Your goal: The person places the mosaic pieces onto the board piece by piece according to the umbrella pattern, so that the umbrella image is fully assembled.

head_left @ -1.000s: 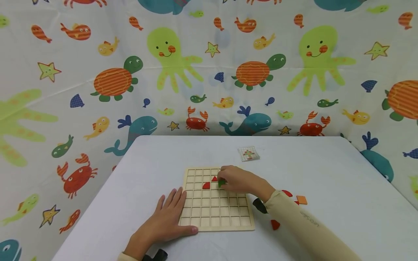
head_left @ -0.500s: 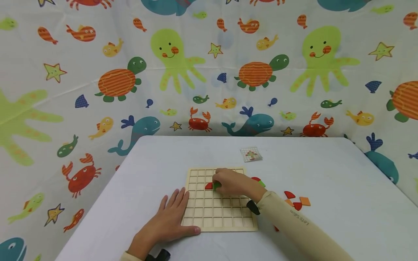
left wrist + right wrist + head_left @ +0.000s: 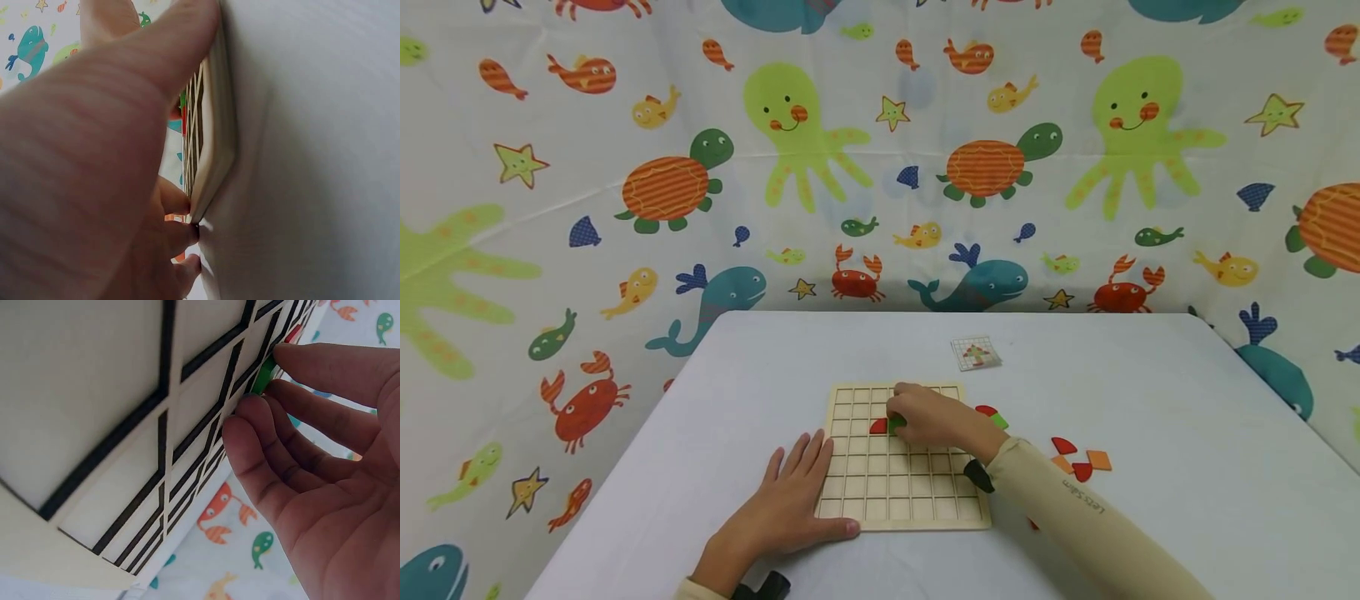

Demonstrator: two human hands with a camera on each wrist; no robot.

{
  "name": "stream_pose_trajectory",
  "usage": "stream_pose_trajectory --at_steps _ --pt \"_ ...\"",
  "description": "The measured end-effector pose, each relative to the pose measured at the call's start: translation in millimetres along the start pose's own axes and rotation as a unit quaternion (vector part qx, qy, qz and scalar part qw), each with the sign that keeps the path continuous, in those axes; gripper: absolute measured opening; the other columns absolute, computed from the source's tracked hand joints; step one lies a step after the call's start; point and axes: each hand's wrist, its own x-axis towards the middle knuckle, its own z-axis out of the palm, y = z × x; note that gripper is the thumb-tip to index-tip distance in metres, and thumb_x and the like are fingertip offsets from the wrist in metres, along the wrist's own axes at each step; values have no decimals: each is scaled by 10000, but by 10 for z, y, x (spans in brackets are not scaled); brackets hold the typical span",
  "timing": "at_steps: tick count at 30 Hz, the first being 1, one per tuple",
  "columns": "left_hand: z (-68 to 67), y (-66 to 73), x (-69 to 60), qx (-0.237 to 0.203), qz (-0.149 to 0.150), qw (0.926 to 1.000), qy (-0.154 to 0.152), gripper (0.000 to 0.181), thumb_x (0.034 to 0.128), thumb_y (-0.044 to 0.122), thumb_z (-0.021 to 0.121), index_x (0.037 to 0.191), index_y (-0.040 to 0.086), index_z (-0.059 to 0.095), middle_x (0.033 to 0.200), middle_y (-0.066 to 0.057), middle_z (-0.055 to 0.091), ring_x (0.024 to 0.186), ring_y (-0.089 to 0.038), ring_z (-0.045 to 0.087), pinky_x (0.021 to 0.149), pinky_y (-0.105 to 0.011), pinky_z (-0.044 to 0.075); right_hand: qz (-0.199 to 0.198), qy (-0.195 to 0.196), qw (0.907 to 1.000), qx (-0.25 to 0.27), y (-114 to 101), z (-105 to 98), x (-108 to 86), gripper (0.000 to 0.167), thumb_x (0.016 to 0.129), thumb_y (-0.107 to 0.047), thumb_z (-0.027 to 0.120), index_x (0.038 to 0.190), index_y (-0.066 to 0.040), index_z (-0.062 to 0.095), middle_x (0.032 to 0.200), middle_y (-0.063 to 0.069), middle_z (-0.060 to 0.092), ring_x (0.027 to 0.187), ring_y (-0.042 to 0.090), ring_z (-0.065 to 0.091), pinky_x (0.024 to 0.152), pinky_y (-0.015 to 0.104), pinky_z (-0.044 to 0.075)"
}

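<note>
Shifted left, pinching green tile (image 3: 896, 424) in right hand (image 3: 928, 417), part-hidden behind fingertips (image 3: 289, 357); touching board (image 3: 877, 486) with outspread left hand (image 3: 788, 505).

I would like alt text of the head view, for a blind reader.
A right hand holds a green piece at a wooden grid board, beside a red piece; the left hand rests at the board's near left corner. Loose pieces lie to the right, a pattern card farther back, on a white table.

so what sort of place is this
Perhaps a children's play corner or filming set-up: a cartoon sea-animal cloth hangs behind a white table, which bears a wooden grid board and small coloured pieces.
</note>
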Motion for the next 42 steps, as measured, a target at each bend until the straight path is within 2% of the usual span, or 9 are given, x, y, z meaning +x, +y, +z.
stream_pose_trajectory --at_steps 13,18,22,27,33,39,42 --pt "-24 -11 13 42 52 10000 -12 1277 827 773 759 1681 -24 244 1764 -209 159 1629 -406 90 1255 -677 27 202 13 9997 150 42 32 25 128 979 -95 784 1101 -64 765 991 0 610 886 155 548 826 304 540" --pt "-36 -4 29 75 32 10000 -7 1278 820 771 765 1678 -26 253 1760 -217 167 1626 -419 96 1253 -684 33 108 269 9990 332 94 -49 -57 185 980 -72 760 1162 -39 762 1052 49 654 932 186 605 852 340 562" --pt "-41 -2 43 87 -5 10000 1 1288 807 774 772 1677 -25 258 1758 -223 173 1622 -434 98 1250 -691 30 62 538 9973 491 175 -145 -167 213 978 -39 747 1186 4 757 1077 98 674 939 215 655 837 335 580" --pt "-41 -11 49 78 -35 10000 -10 1291 805 763 782 1675 -33 257 1755 -230 174 1619 -443 97 1249 -693 29 306 757 9947 631 277 -282 -350 226 979 -45 765 1192 26 754 1076 115 685 901 193 654 814 306 580" --pt "-31 -42 18 23 -56 10000 -25 1283 807 750 788 1676 -29 256 1758 -222 174 1623 -429 98 1252 -684 25 539 921 9926 586 385 -365 -637 229 978 -40 767 1191 42 747 1101 144 691 905 196 666 820 336 591" --pt "-29 -39 30 58 11 10000 -17 1281 814 762 774 1678 -27 253 1761 -216 168 1626 -414 96 1258 -670 25 1316 830 9860 607 475 -487 -934 263 974 -92 796 1212 10 753 1146 110 697 978 214 662 862 366 608" --pt "-40 -38 33 51 25 10000 -4 1279 815 754 778 1677 -31 251 1760 -220 167 1625 -421 95 1257 -672 23 1481 825 9840 556 492 -566 -1067 281 971 -90 801 1227 15 749 1166 132 698 1002 238 660 873 386 612"
